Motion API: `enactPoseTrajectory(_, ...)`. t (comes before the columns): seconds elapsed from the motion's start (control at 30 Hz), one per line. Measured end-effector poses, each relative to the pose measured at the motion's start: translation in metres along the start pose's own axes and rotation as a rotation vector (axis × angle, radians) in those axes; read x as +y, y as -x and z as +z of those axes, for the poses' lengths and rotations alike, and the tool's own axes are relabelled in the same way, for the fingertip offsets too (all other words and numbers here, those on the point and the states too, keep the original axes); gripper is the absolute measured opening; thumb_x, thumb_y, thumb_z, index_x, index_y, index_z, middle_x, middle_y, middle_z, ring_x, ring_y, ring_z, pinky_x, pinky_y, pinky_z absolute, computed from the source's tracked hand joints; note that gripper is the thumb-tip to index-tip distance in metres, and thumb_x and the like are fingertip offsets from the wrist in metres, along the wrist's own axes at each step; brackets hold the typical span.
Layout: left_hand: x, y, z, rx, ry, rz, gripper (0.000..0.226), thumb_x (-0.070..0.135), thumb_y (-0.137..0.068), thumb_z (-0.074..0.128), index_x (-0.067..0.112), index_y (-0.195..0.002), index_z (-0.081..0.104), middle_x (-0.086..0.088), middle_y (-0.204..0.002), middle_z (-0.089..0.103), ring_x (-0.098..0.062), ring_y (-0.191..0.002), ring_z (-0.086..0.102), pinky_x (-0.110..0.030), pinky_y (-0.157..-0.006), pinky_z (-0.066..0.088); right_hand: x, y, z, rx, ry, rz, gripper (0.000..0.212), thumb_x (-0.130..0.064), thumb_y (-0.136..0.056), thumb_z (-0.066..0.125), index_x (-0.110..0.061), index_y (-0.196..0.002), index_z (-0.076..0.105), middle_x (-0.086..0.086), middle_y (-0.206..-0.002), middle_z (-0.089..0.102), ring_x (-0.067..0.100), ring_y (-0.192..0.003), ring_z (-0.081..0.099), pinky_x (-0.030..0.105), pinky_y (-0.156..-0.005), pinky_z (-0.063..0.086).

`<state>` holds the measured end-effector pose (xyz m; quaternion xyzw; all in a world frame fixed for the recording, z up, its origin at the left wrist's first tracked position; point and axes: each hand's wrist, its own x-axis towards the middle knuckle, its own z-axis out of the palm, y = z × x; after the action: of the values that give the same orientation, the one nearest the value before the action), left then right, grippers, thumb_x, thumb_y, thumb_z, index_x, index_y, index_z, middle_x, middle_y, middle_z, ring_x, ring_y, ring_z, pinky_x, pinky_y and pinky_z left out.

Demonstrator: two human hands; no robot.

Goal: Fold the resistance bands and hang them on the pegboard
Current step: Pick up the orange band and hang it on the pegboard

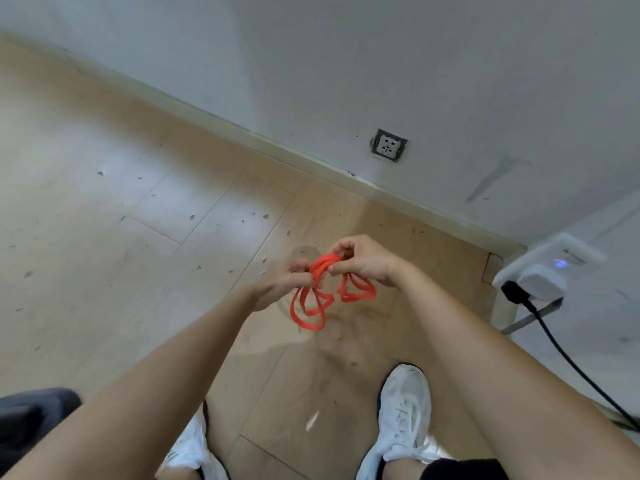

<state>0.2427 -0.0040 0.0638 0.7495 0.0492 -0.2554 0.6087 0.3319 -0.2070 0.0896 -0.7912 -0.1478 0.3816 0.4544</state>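
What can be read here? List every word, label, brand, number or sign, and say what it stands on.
No text here reads legibly.
On the white plug-in device on the right: a faint dark mark beside its blue light, too blurred to read.
On the wall socket: only slots, no lettering visible.
On the red resistance band and white shoes: no print visible.

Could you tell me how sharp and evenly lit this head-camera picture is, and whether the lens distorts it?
Head view: wide-angle stretch swells the forearms toward the bottom corners; the red band, pinched by the left hand and right hand, is fairly sharp; the white plug at the right edge is blurred; a pale sheen washes out the floor at left.
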Motion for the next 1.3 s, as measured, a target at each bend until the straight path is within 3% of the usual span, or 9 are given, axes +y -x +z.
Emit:
enactPoseTrajectory(0.07, 0.017, 0.004, -0.007, 0.045, -0.028, 0.010, 0.021, 0.011, -0.085, 0.072, -0.005, -0.098, 0.067, -0.015, -0.086, 0.070, -0.023, -0.082, 0.071, -0.022, -0.076, 0.053, -0.015, 0.005, -0.007, -0.008, 0.058, -0.019, 0.020, -0.004, -0.081, 0.081, -0.018, -0.090, 0.071, 0.002, -0.082, 0.069, 0.012, -0.074, 0.062, 0.028, -0.072, 0.050)
enactPoseTrajectory(0.13, 0.038, 0.008, -0.014, 0.092, -0.086, 0.050, 0.032, 0.017, -0.082, 0.076, -0.008, -0.098, 0.064, -0.009, -0.079, 0.063, -0.017, -0.071, 0.064, -0.028, -0.071, 0.049, -0.030, 0.011, -0.014, -0.017, 0.101, -0.040, 0.018, -0.010, -0.081, 0.082, -0.018, -0.094, 0.073, -0.002, -0.081, 0.067, 0.012, -0.074, 0.060, 0.029, -0.072, 0.049)
enactPoseTrajectory(0.33, 0.111, 0.037, -0.029, 0.092, -0.247, 0.225, 0.037, 0.036, -0.086, 0.079, 0.002, -0.098, 0.068, -0.017, -0.080, 0.066, -0.020, -0.073, 0.066, -0.039, -0.076, 0.058, -0.083, 0.044, -0.034, -0.001, 0.143, -0.128, 0.019, -0.012, -0.084, 0.081, -0.004, -0.098, 0.072, 0.003, -0.082, 0.064, 0.012, -0.076, 0.057, 0.029, -0.077, 0.046)
enactPoseTrajectory(0.47, 0.157, 0.067, -0.035, 0.122, -0.270, 0.344, 0.027, 0.026, -0.093, 0.073, 0.000, -0.097, 0.070, -0.016, -0.079, 0.066, -0.022, -0.075, 0.067, -0.032, -0.077, 0.058, -0.107, 0.061, -0.038, -0.021, 0.111, -0.193, 0.018, -0.008, -0.079, 0.083, -0.019, -0.087, 0.071, -0.003, -0.082, 0.067, 0.013, -0.081, 0.063, 0.036, -0.087, 0.052)
enactPoseTrajectory(0.7, 0.223, 0.104, -0.058, 0.245, -0.153, 0.443, 0.015, 0.016, -0.095, 0.071, 0.002, -0.098, 0.066, -0.006, -0.073, 0.061, -0.018, -0.071, 0.062, -0.032, -0.073, 0.053, -0.137, 0.094, -0.050, 0.074, 0.125, -0.253, 0.019, -0.004, -0.082, 0.080, -0.016, -0.095, 0.073, -0.008, -0.084, 0.070, 0.008, -0.084, 0.068, 0.028, -0.088, 0.054)
enactPoseTrajectory(0.8, 0.256, 0.115, -0.071, 0.344, -0.057, 0.503, 0.014, 0.017, -0.097, 0.068, 0.003, -0.101, 0.067, -0.004, -0.076, 0.060, -0.016, -0.072, 0.063, -0.028, -0.073, 0.055, -0.160, 0.114, -0.068, 0.134, 0.111, -0.296, 0.013, -0.010, -0.088, 0.077, -0.016, -0.099, 0.073, -0.011, -0.080, 0.070, 0.009, -0.084, 0.070, 0.027, -0.083, 0.054)
enactPoseTrajectory(0.97, 0.300, 0.124, -0.085, 0.411, -0.051, 0.532, 0.019, 0.021, -0.100, 0.064, 0.003, -0.106, 0.067, -0.004, -0.079, 0.062, -0.015, -0.072, 0.066, -0.022, -0.071, 0.057, -0.217, 0.153, -0.103, 0.277, -0.110, -0.407, 0.018, -0.014, -0.098, 0.065, -0.001, -0.110, 0.067, 0.010, -0.078, 0.062, 0.026, -0.077, 0.068, 0.036, -0.078, 0.059)
enactPoseTrajectory(1.13, 0.344, 0.129, -0.096, 0.432, -0.049, 0.576, 0.018, 0.025, -0.100, 0.063, 0.010, -0.107, 0.071, -0.003, -0.082, 0.065, -0.017, -0.077, 0.065, -0.026, -0.077, 0.057, -0.298, 0.184, -0.144, 0.403, -0.112, -0.561, 0.024, -0.023, -0.101, 0.060, -0.003, -0.112, 0.067, -0.005, -0.067, 0.050, 0.010, -0.061, 0.053, 0.030, -0.068, 0.052)
enactPoseTrajectory(1.3, 0.423, 0.140, -0.111, 0.487, -0.002, 0.714, 0.021, 0.026, -0.101, 0.060, 0.011, -0.110, 0.070, -0.005, -0.084, 0.063, -0.014, -0.072, 0.063, -0.022, -0.070, 0.056, -0.390, 0.206, -0.175, 0.438, -0.256, -0.727, 0.023, -0.023, -0.103, 0.057, -0.003, -0.111, 0.065, -0.003, -0.069, 0.046, 0.011, -0.059, 0.045, 0.031, -0.064, 0.045)
